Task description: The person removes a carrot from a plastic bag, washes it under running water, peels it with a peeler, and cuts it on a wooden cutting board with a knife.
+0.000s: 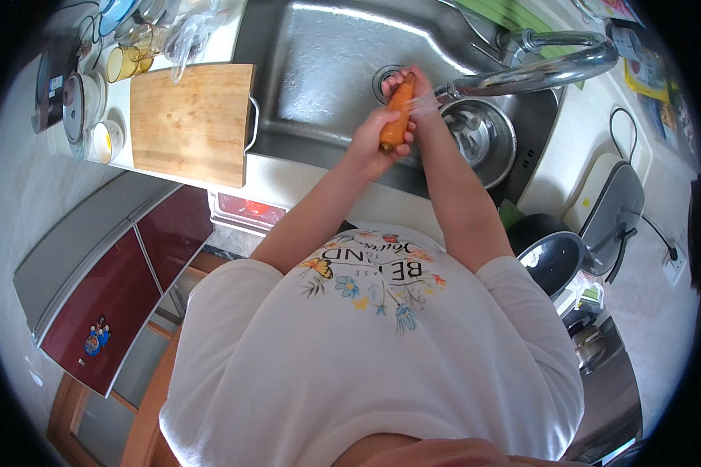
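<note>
Over the sink I hold a wet orange carrot in both hands. My left hand is closed around its thick near end, fingers wrapped beneath. At the far end, my right hand grips it from the right side. Water from the chrome faucet runs onto my right wrist and the carrot's side. Just beyond my hands is the drain, partly covered by the fingers.
A wooden cutting board with a metal handle lies on the counter left of the sink. A steel bowl sits under the faucet, beside my right forearm. Cups, including a yellow glass, stand far left; a dark pan is at right.
</note>
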`<state>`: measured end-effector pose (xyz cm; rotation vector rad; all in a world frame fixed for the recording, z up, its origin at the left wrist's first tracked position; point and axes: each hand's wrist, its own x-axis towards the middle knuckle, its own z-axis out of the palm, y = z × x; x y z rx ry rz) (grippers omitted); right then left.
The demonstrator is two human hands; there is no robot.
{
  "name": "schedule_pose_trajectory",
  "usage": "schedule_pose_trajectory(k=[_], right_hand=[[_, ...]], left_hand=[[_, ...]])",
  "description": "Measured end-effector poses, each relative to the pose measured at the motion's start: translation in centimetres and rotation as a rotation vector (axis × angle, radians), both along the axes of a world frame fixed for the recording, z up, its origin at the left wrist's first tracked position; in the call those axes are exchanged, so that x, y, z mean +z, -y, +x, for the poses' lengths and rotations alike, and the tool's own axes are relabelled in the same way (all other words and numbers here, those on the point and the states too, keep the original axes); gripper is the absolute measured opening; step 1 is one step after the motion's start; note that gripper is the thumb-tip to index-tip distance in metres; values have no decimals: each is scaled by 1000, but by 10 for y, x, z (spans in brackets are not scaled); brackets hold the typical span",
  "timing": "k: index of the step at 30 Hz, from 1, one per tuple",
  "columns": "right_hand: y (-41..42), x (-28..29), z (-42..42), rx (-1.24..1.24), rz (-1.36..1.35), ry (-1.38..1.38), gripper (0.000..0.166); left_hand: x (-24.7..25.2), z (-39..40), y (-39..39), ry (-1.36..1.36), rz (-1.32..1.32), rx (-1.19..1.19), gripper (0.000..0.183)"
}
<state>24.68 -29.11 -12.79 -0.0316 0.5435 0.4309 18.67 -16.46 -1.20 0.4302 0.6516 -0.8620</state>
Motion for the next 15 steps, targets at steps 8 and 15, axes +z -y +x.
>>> schedule_pose_trajectory(k=[8,15], right_hand=[[-19,46,-8,340,-805,-241,34],[-14,28,-28,178,-1956,247,33]], left_hand=[[-63,49,21,369,865,-273,57],[-115,79,62,23,420,125,33]])
